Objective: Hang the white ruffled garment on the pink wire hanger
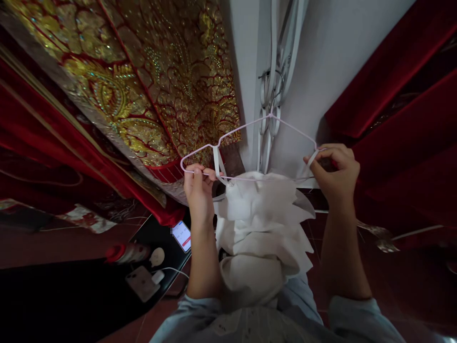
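A pale pink clothes hanger (246,125) hangs by its hook from a white metal stand in front of me. My left hand (200,183) is closed on the lower bar at the hanger's left end, beside a white strap (216,162) looped over that shoulder. At the right end, my right hand (333,166) pinches the other white strap around the hanger's tip. Below the bar hangs a white ruffled garment (255,224), its layers fanning out to the right. The hook's contact is partly hidden by the stand's curls.
Gold embroidered cloth (171,71) hangs at the left, dark red cloth (410,128) at the right. On a black bench (71,290) at lower left lie a lit phone (183,236), another phone (142,283), a charger (157,276) and a red-capped bottle (128,252). The white stand (273,81) rises ahead.
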Available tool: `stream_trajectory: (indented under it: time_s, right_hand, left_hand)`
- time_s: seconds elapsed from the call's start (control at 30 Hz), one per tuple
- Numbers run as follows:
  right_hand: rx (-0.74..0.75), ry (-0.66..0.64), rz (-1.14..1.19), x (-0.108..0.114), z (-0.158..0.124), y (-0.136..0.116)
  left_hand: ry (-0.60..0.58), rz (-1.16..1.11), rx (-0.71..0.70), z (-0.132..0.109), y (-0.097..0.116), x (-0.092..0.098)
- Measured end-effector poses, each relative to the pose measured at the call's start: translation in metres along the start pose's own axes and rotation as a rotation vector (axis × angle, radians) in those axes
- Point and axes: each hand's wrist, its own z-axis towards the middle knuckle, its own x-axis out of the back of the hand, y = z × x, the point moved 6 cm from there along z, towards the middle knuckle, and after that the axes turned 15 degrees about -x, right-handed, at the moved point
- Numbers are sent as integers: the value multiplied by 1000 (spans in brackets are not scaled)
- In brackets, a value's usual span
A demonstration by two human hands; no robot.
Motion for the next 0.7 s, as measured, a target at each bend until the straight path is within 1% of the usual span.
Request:
stream_trajectory:
  time_s: [0.03, 0.07, 0.13, 0.17, 0.2, 0.23, 0.27, 0.3, 0.33, 0.4, 0.47, 0.5, 0.53, 0.6, 0.67, 0.7]
  right_hand:
    - [31, 50, -6, 1, -7, -5]
    - [63, 128, 3, 2, -17, -10]
    - [123, 307, 76, 3, -46, -19]
    - [149, 327, 102, -3, -61, -22]
    - [162, 265, 131, -13, -75, -26]
    - [163, 92, 138, -30, -87, -29]
    - [136, -16, 99, -43, -97, -30]
    - [111, -105, 72, -53, -104, -30]
    - [78, -165, 48, -60, -109, -30]
    - [10, -181, 43, -61, -111, -28]
    - [-36, -171, 92, -57, -108, -25]
    - [-42, -170, 118, -56, -106, -24]
    - [-39, -169, 136, -55, -105, -22]
    - [-25, -173, 140, -55, -104, -18]
    - [-29, -177, 121, -57, -102, -14]
    - [-37, -182, 119, -58, -101, -11]
  left_hand:
    - [-2, 8, 5, 0, -1, 0]
    - [-3, 13, 10, -1, -2, 0]
    - [-6, 9, 22, -5, -4, -1]
    - [-6, 2, 31, -8, -5, -1]
    - [0, -5, 39, -12, -6, -2]
    - [9, -10, 44, -15, -6, -2]
    - [25, -10, 47, -19, -7, -3]
    - [46, -9, 48, -23, -9, -3]
    - [73, -4, 45, -27, -10, -3]
    - [123, 22, 29, -36, -15, -4]
    - [133, 94, 11, -45, -18, -5]
    - [100, 153, 14, -50, -18, -6]
    - [32, 223, 32, -54, -17, -9]
    - [-188, 354, 106, -61, -9, -18]
    - [-424, 411, 197, -66, 6, -28]
    - [-465, 400, 221, -65, 16, -32]
